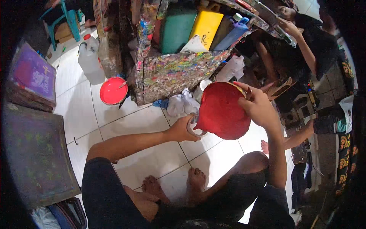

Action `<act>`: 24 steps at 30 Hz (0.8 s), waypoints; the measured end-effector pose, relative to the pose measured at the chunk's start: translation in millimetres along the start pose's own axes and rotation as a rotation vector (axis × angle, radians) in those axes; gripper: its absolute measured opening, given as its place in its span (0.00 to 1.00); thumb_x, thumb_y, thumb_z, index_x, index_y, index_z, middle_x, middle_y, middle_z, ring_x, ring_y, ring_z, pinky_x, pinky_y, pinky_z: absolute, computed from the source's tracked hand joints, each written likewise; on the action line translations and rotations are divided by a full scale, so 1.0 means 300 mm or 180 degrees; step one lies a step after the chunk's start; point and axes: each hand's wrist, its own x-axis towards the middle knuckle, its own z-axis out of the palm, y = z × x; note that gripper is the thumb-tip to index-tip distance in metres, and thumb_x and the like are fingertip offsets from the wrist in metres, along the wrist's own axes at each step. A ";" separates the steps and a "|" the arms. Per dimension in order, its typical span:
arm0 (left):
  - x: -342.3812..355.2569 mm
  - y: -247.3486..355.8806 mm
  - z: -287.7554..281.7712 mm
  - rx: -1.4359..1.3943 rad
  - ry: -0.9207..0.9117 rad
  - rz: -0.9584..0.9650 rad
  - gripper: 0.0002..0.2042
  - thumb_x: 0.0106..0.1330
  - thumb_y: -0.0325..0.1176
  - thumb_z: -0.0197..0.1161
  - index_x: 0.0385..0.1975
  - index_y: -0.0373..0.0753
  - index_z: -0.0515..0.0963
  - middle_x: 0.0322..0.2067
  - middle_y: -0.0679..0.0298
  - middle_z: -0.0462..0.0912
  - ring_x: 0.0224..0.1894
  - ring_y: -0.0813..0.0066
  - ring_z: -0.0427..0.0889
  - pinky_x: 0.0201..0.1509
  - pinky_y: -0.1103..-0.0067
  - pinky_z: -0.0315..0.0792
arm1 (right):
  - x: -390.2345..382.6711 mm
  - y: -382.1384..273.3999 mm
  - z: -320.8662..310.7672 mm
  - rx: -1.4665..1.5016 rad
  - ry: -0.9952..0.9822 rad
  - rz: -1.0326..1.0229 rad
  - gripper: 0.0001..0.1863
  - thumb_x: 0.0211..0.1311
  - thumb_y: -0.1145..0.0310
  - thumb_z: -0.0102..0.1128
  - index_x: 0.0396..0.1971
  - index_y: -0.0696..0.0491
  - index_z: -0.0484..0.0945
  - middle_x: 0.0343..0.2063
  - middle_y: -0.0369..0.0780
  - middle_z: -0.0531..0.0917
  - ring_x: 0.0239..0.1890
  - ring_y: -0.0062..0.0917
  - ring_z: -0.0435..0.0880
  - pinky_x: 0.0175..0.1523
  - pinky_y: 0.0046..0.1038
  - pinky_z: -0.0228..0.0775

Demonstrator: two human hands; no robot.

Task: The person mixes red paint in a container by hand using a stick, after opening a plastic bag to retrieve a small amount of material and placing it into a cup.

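My right hand (261, 107) grips the rim of a round bowl (224, 110) coated inside with dark red paint. The bowl is tipped to the left, and its lower left lip lies over a clear cup (199, 133). Around that cup my left hand (181, 129) is closed, holding it under the bowl's edge. Most of the cup's inside is hidden by the bowl and my fingers, so how full it is cannot be seen.
A bowl of bright pinkish-red paint (111, 92) with a spoon stands on the white tiles beside a translucent jug (91, 63). Ahead, a paint-crusted wooden stand (179, 78) holds a yellow jerrycan (206, 28). Printing frames (36, 145) lean at left. Another person (310, 49) sits at far right.
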 end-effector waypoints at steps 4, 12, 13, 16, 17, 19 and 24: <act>0.007 -0.014 0.012 -0.0603 -0.0132 -0.0209 0.45 0.39 0.40 0.82 0.60 0.32 0.65 0.47 0.55 0.79 0.52 0.69 0.78 0.55 0.72 0.72 | 0.007 -0.007 -0.001 -0.0111 0.0030 0.0051 0.29 0.51 0.60 0.63 0.57 0.48 0.77 0.33 0.51 0.84 0.38 0.39 0.86 0.48 0.35 0.73; -0.005 -0.035 0.027 -0.0267 0.0118 0.0067 0.42 0.42 0.36 0.82 0.58 0.34 0.67 0.47 0.58 0.79 0.49 0.70 0.80 0.54 0.72 0.75 | 0.000 -0.016 -0.020 -0.0066 0.0020 0.0021 0.30 0.50 0.58 0.63 0.57 0.49 0.78 0.33 0.53 0.85 0.36 0.40 0.86 0.47 0.35 0.74; -0.002 -0.044 0.035 -0.0362 0.0123 0.0088 0.42 0.42 0.37 0.82 0.58 0.35 0.66 0.45 0.58 0.79 0.45 0.71 0.81 0.49 0.74 0.77 | -0.001 -0.011 -0.019 -0.0091 0.0067 -0.0050 0.30 0.50 0.58 0.63 0.56 0.49 0.78 0.33 0.53 0.85 0.36 0.39 0.86 0.47 0.35 0.74; -0.005 -0.040 0.040 -0.0639 0.0010 -0.0048 0.41 0.43 0.36 0.82 0.58 0.35 0.67 0.47 0.58 0.78 0.48 0.70 0.80 0.53 0.73 0.76 | -0.004 -0.002 -0.023 -0.0054 0.0085 -0.0118 0.30 0.50 0.58 0.63 0.56 0.49 0.78 0.33 0.53 0.85 0.35 0.40 0.86 0.47 0.35 0.75; -0.003 -0.022 0.031 -0.0685 -0.0040 -0.0109 0.41 0.43 0.36 0.82 0.59 0.35 0.66 0.47 0.58 0.78 0.46 0.71 0.80 0.51 0.74 0.76 | -0.010 -0.014 -0.030 -0.0096 0.0063 -0.0063 0.30 0.50 0.57 0.63 0.56 0.49 0.78 0.33 0.53 0.85 0.36 0.40 0.86 0.47 0.35 0.75; -0.009 0.004 0.017 -0.0737 -0.0119 -0.0253 0.41 0.44 0.34 0.81 0.59 0.35 0.65 0.47 0.58 0.77 0.38 0.74 0.81 0.43 0.76 0.78 | -0.021 -0.044 -0.033 -0.0154 0.0020 0.0024 0.30 0.49 0.57 0.63 0.56 0.49 0.78 0.34 0.53 0.84 0.37 0.41 0.86 0.47 0.35 0.75; 0.002 -0.015 0.019 -0.0358 -0.0032 -0.0090 0.42 0.44 0.39 0.82 0.59 0.34 0.65 0.50 0.56 0.78 0.49 0.70 0.80 0.54 0.72 0.75 | -0.021 -0.028 -0.026 -0.0130 0.0134 -0.0077 0.30 0.49 0.59 0.62 0.56 0.50 0.78 0.31 0.50 0.83 0.34 0.37 0.83 0.44 0.34 0.73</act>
